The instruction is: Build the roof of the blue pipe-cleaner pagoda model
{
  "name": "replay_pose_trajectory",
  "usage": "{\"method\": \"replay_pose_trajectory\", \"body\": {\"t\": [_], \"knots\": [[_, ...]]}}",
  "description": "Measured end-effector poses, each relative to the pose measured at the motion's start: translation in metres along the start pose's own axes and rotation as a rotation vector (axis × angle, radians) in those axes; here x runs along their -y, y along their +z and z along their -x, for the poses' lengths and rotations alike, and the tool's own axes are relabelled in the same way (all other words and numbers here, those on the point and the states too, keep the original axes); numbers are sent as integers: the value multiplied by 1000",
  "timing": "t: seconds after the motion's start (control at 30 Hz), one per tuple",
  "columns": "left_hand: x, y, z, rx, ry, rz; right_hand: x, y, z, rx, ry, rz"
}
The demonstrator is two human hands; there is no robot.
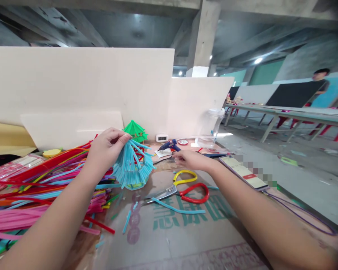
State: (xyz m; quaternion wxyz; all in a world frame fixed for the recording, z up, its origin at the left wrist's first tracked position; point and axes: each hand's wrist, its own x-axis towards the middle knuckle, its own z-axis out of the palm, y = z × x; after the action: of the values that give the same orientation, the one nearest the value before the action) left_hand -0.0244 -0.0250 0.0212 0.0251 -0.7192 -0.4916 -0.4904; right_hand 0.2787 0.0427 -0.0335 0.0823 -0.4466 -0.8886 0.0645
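Note:
A cone-shaped bundle of light blue pipe cleaners (133, 168), flared at the bottom, hangs from my left hand (111, 144). The thumb and fingers of this hand are pinched shut on its top. My right hand (187, 159) is stretched forward over the table, its fingers curled beside the handle of a dark blue glue gun (167, 145). What those fingers hold, if anything, is hidden. The glue gun's nozzle points left, above a white card (163, 153). Between my arms lie scissors (173, 189) with one yellow and one red handle, and a loose blue pipe cleaner (180, 210) touches their blades.
Many coloured pipe cleaners (39, 187) cover the left side. Behind are a green pipe-cleaner roof (135, 131), a small digital clock (162, 138), a clear plastic jar (210, 129) and white boards (81, 82). A phone (243, 172) lies right. A person (321, 86) stands far off.

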Motion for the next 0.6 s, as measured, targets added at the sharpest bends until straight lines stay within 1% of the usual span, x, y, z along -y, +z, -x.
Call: {"method": "replay_pose_trajectory", "body": {"t": [0.07, 0.13, 0.2, 0.3, 0.37, 0.5, 0.6], "knots": [[2, 5, 0, 7, -8, 2, -8, 11, -2, 65, 2, -12], [3, 7, 0, 11, -8, -7, -12, 13, -2, 84, 30, -9], [3, 6, 0, 51, -19, 9, -13, 7, 0, 55, 75, 8], [7, 3, -1, 175, -68, 86, -15, -6, 4, -8, 145, 47], [10, 2, -1, 214, -85, 111, -18, -11, 6, -35, 187, 73], [9, 2, 0, 200, -31, 101, -26, -10, 7, -57, 260, 111], [5, 1, 0, 200, 4, 84, -26, -10, 7, -44, 263, 116]]}}
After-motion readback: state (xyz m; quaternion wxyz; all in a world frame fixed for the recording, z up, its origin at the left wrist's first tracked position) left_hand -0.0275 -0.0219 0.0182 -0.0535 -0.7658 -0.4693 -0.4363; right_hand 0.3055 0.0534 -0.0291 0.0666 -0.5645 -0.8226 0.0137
